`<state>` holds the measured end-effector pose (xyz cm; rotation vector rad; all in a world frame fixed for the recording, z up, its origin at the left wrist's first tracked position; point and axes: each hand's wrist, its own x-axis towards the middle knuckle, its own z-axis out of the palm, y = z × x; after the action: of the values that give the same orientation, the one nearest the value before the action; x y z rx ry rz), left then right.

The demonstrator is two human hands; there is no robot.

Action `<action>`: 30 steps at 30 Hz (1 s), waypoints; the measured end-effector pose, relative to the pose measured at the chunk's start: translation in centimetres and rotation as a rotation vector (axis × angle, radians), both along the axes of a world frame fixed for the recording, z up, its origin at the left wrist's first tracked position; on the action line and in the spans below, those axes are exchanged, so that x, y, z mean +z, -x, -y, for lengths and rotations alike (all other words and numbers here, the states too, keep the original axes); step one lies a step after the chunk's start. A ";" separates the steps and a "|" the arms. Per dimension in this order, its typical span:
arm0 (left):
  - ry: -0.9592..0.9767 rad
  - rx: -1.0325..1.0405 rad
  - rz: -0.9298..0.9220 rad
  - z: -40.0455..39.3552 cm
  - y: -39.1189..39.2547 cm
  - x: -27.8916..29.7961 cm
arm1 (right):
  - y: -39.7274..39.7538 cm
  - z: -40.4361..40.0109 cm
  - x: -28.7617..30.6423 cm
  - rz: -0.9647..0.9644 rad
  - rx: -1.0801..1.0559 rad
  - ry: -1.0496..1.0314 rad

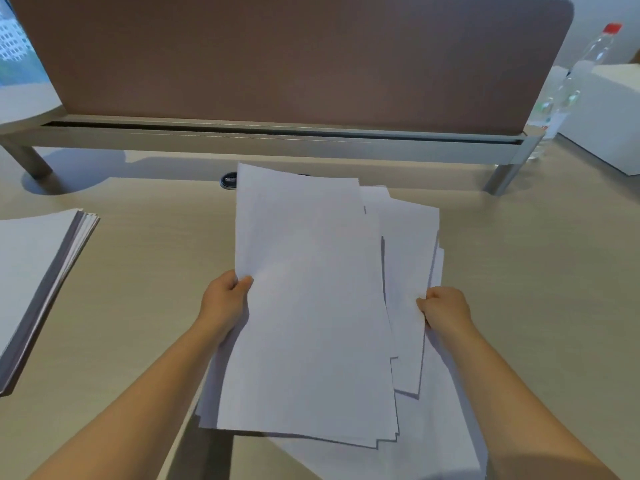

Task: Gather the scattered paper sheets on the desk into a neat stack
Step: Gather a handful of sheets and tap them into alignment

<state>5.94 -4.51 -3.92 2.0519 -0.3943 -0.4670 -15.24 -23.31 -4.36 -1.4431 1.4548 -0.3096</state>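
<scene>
Far left, near edge of desk (138,271): a squared-up paper stack (38,271), lying flat, well apart from the hands. Centre: loose bundle of white sheets (311,306), held up off the desk & tilted toward the viewer, edges fanned — top sheet sits to the left, others stick out behind at right & bottom. Left hand (225,303) pinches the bundle's left edge, thumb on top, fingers curled behind. Right hand (443,310) grips the right edge likewise, fingers curled round the sheets. Behind: brown divider panel (294,57) on a metal rail; cable grommet (229,180) just beside the bundle's far corner. Far right: clear bottle w/ red cap (575,81), white box (606,126).

Step in hand, IMO: squaring the bundle. To do it well: loosen both grips slightly, stand sheets on their short edge, tap on desk so they drop level, then turn & tap the long edge. Too tight a pinch will probably keep the offset locked in; too loose & sheets may slide out at the bottom.
</scene>
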 end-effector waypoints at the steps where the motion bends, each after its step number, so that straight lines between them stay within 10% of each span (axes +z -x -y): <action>1: -0.012 -0.011 0.010 -0.1 0.1 0.1 | 0.5 -0.2 0.3 -0.002 0.013 -0.059; 11: -0.561 -0.148 0.112 0.9 2.5 -0.9 | 2.8 -3.1 -0.1 -0.031 -0.079 -0.015; 17: -0.390 -0.196 -0.113 1.2 3.8 -0.3 | 1.8 -5.3 -0.3 0.229 -0.112 -0.125; 30: -0.137 -0.016 -0.272 -0.8 2.2 -0.9 | 0.9 -4.3 0.2 -0.014 0.272 0.106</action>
<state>3.76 -3.67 -4.86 2.0809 -0.2200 -0.7904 -16.12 -19.00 -4.21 -1.7097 1.2490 -0.2084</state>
